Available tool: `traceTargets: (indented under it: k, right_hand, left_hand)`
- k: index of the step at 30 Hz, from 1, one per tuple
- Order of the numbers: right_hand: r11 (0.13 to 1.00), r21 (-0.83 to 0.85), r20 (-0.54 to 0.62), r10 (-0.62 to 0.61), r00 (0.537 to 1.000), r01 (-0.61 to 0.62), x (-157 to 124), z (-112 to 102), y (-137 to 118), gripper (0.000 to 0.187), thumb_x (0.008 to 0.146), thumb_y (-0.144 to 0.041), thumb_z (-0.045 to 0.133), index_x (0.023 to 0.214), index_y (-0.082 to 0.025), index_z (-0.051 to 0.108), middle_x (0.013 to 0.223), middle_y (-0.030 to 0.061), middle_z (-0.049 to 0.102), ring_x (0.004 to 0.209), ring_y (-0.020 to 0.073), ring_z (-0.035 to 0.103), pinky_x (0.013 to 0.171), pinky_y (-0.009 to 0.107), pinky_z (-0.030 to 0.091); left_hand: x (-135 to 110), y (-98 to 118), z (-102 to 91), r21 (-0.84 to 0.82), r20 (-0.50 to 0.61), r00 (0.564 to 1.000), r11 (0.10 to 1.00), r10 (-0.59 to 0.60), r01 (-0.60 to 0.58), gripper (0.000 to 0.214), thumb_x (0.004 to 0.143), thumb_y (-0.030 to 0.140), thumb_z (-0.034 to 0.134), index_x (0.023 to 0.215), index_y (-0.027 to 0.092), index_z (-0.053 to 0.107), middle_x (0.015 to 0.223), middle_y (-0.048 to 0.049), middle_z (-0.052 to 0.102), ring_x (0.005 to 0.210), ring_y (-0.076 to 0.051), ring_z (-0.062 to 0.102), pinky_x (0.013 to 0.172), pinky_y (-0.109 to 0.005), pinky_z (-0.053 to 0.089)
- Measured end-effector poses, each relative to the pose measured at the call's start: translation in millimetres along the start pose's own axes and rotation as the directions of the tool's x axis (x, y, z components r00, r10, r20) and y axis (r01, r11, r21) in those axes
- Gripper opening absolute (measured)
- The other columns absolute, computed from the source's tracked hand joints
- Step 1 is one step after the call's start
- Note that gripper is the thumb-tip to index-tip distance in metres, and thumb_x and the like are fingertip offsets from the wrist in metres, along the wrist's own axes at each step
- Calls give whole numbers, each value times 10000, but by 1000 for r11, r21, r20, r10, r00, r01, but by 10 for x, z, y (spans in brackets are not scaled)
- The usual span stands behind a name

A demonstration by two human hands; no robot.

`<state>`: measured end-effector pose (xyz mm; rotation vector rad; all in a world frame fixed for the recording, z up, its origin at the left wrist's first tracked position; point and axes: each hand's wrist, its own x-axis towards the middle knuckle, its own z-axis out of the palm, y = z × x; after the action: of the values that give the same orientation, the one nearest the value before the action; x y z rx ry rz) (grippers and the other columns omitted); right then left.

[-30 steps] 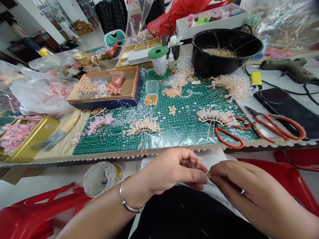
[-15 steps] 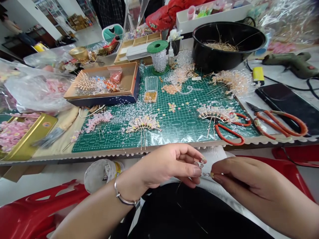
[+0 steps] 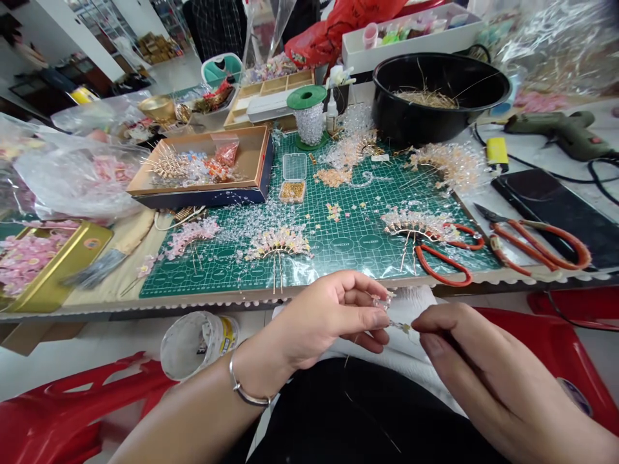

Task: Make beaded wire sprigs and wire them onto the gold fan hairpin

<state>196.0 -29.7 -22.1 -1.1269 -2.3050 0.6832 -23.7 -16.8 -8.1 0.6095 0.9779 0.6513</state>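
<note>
Just in front of the table edge, my left hand [image 3: 345,312] pinches a small string of clear beads [image 3: 382,301] between thumb and fingers. From its right side sticks out a short beaded end [image 3: 400,327] with a pale yellowish bead. Close by on the right, my right hand [image 3: 464,354] has thumb and forefinger drawn together at that end. What lies between those fingertips is too fine to make out. A thin gold wire [image 3: 358,412] hangs below my left hand across the black clothing on my lap.
On the green cutting mat [image 3: 338,264] lie beaded hair combs [image 3: 278,243], loose beads and red-handled scissors [image 3: 445,263]. Pliers [image 3: 536,241] and a phone [image 3: 561,212] are at the right. Behind stand a black basin [image 3: 435,96] and a bead spool [image 3: 308,116]. Red stools [image 3: 87,412] flank my lap.
My right hand has drawn slightly away from the pale bead, which now shows clear of the fingertips. My left hand keeps its hold and has risen slightly.
</note>
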Motion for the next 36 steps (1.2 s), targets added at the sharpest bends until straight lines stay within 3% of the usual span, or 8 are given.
traceTargets:
  k: [5, 11, 15, 22, 31, 36]
  right_hand:
    - [999, -48, -104, 15, 994, -20, 1, 69, -25, 123, 951, -190, 478, 844, -251, 478, 607, -59, 542, 433, 100, 523, 397, 197, 428]
    - [996, 71, -174, 71, 982, -60, 20, 130, -57, 129, 943, -199, 526, 823, -243, 539, 581, -54, 583, 439, 99, 539, 404, 173, 461]
    - [977, 172, -120, 151, 981, -129, 25, 176, -38, 159, 982, -264, 533, 837, -231, 589, 636, -26, 613, 514, 113, 569, 451, 186, 490]
    - [920, 269, 36, 286, 958, -285, -3, 209, 13, 311, 1013, -431, 516, 829, -218, 649, 647, -6, 610, 563, 134, 584, 491, 213, 501]
    - [874, 374, -18, 341, 940, -310, 40, 224, -43, 293, 965, -448, 589, 788, -238, 692, 627, 3, 642, 547, 146, 590, 475, 212, 498]
    - [847, 462, -65, 327, 943, -262, 72, 231, -121, 237, 982, -391, 550, 804, -253, 624, 628, -19, 589, 526, 137, 545, 465, 210, 486]
  left_hand:
    - [-22, -32, 30, -38, -27, 998, 998, 57, -58, 437, 697, 315, 929, 981, 139, 648, 785, 17, 637, 692, -131, 694, 660, -273, 598]
    - [-26, -114, 67, -117, -53, 988, 981, 148, -154, 327, 780, 249, 864, 1003, 145, 649, 816, 3, 658, 736, -135, 707, 686, -263, 599]
    - [-30, -138, 95, -97, -115, 973, 972, 201, -213, 295, 816, 226, 831, 1029, 143, 645, 823, 6, 653, 728, -121, 708, 703, -249, 588]
    - [-62, -130, 118, -7, -130, 953, 961, 272, -275, 334, 813, 297, 846, 1053, 160, 658, 884, 6, 629, 739, -92, 668, 725, -225, 573]
    - [-68, -209, 120, 57, -122, 914, 922, 387, -383, 351, 826, 259, 834, 1133, 186, 682, 914, -4, 678, 780, -88, 644, 789, -233, 542]
    - [-75, -222, 117, 100, -129, 901, 909, 415, -405, 284, 869, 214, 791, 1135, 214, 691, 929, 8, 675, 800, -75, 638, 776, -205, 544]
